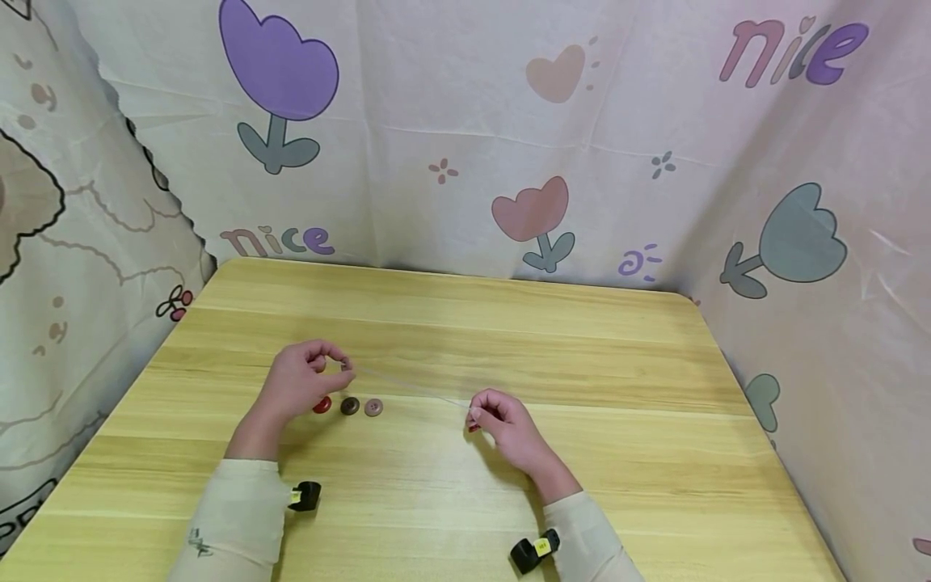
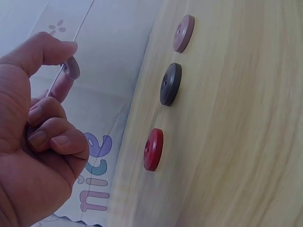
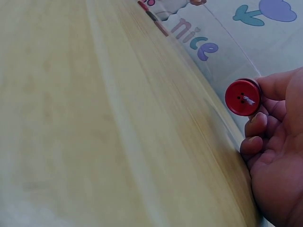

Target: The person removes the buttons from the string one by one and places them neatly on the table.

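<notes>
My left hand (image 1: 296,378) pinches a greyish-brown button (image 2: 72,68) between thumb and index finger, its other fingers curled. White string (image 2: 84,21) runs at that button and stretches across to my right hand (image 1: 512,430). Between its fingertips the right hand pinches a red button (image 3: 240,98), with a white knot of string at its holes. A darker edge shows behind this button; what it belongs to is partly hidden. Near the left hand, a red button (image 2: 153,149), a dark brown button (image 2: 171,84) and a pinkish-brown button (image 2: 183,33) lie in a row.
The wooden table (image 1: 582,347) reaches back to a printed cloth (image 1: 429,81) with flowers and lettering. Small black devices, a left one (image 1: 309,495) and a right one (image 1: 525,554), sit at the wrists by the pale sleeves (image 1: 240,509).
</notes>
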`<action>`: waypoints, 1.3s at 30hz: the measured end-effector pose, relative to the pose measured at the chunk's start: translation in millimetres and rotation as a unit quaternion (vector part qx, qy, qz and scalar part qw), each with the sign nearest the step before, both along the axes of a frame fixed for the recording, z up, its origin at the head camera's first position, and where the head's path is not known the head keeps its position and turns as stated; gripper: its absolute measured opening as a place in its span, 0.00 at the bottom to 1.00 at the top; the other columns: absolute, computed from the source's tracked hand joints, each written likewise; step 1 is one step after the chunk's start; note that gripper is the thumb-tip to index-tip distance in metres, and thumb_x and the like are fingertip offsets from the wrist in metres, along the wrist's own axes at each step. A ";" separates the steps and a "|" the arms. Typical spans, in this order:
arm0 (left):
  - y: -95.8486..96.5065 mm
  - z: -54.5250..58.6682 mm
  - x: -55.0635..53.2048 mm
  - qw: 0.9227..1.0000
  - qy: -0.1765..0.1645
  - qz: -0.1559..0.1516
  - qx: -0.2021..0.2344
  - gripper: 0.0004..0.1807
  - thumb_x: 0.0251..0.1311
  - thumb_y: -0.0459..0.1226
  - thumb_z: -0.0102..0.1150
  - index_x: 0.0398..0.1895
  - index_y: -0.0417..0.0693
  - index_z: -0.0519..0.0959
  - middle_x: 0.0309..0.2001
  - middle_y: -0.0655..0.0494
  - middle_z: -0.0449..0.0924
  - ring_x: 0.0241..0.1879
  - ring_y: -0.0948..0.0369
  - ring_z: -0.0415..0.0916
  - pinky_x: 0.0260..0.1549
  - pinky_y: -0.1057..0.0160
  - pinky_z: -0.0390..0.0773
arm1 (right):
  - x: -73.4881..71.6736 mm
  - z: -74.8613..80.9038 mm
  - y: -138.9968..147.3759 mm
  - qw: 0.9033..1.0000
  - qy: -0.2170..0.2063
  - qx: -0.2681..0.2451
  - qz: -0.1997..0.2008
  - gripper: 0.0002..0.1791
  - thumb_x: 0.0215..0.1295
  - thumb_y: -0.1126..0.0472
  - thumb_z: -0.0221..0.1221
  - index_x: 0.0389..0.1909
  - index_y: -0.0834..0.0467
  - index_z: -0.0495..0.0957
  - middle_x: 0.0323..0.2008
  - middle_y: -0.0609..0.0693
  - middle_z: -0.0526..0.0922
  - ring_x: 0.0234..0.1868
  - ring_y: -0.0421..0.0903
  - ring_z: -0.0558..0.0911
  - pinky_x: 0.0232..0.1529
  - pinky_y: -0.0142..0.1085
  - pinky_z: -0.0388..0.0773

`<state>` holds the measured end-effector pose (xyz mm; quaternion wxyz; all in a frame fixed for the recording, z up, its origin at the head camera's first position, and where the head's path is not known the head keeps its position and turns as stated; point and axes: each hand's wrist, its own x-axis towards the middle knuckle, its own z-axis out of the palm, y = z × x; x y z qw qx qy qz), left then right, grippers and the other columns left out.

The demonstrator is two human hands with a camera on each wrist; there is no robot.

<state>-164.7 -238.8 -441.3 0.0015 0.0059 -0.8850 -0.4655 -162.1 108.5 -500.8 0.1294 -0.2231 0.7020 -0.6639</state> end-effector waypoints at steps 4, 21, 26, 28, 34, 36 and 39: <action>-0.5 0.1 0.6 1.000 -0.004 0.008 0.000 0.14 0.57 0.41 0.72 0.42 0.45 0.80 0.21 0.56 0.55 0.19 0.60 0.56 0.21 0.60 0.62 | 0.2 -0.1 -0.1 1.000 -0.005 0.000 0.000 0.10 0.76 0.66 0.52 0.37 0.71 0.75 0.35 0.67 0.78 0.39 0.60 0.80 0.46 0.46 0.80; -5.8 1.0 2.7 0.999 0.001 0.043 -0.012 0.15 0.58 0.43 0.70 0.43 0.45 0.79 0.22 0.56 0.56 0.21 0.59 0.57 0.20 0.61 0.62 | 1.4 1.9 0.0 1.000 -0.005 -0.007 0.001 0.11 0.76 0.66 0.53 0.36 0.72 0.74 0.35 0.67 0.78 0.38 0.55 0.80 0.46 0.45 0.80; -9.1 1.9 2.7 0.998 0.006 0.054 -0.014 0.16 0.58 0.43 0.71 0.42 0.45 0.79 0.22 0.56 0.55 0.19 0.60 0.56 0.18 0.61 0.62 | 1.8 3.2 0.4 1.000 0.002 -0.009 0.003 0.10 0.76 0.67 0.52 0.37 0.72 0.73 0.36 0.68 0.77 0.38 0.55 0.80 0.46 0.45 0.80; -10.2 1.9 2.6 0.998 0.008 0.056 -0.018 0.15 0.58 0.43 0.71 0.42 0.44 0.79 0.22 0.56 0.55 0.19 0.60 0.56 0.19 0.61 0.62 | 1.7 3.0 0.5 1.000 0.006 -0.010 0.004 0.10 0.76 0.68 0.51 0.37 0.73 0.73 0.36 0.69 0.77 0.38 0.56 0.80 0.46 0.45 0.80; -13.7 2.8 3.8 0.998 0.008 0.066 -0.021 0.17 0.58 0.44 0.71 0.43 0.43 0.79 0.22 0.56 0.56 0.19 0.59 0.57 0.18 0.61 0.62 | 1.5 1.8 0.2 1.000 0.000 -0.010 0.003 0.10 0.76 0.67 0.52 0.37 0.72 0.74 0.35 0.67 0.78 0.39 0.55 0.80 0.46 0.44 0.80; -15.0 3.6 4.3 0.997 0.008 0.069 -0.021 0.18 0.58 0.44 0.71 0.43 0.43 0.79 0.22 0.56 0.56 0.19 0.59 0.57 0.18 0.61 0.62 | 1.3 1.2 0.3 1.000 0.000 -0.009 0.003 0.10 0.76 0.66 0.53 0.36 0.71 0.74 0.35 0.66 0.78 0.38 0.54 0.80 0.46 0.44 0.80; -16.7 4.8 4.7 0.997 0.012 0.073 -0.025 0.17 0.58 0.44 0.71 0.43 0.42 0.79 0.21 0.56 0.55 0.19 0.60 0.57 0.19 0.61 0.62 | 0.8 0.2 0.2 1.000 0.002 -0.008 0.002 0.10 0.75 0.67 0.53 0.36 0.70 0.74 0.35 0.65 0.78 0.38 0.53 0.80 0.46 0.45 0.80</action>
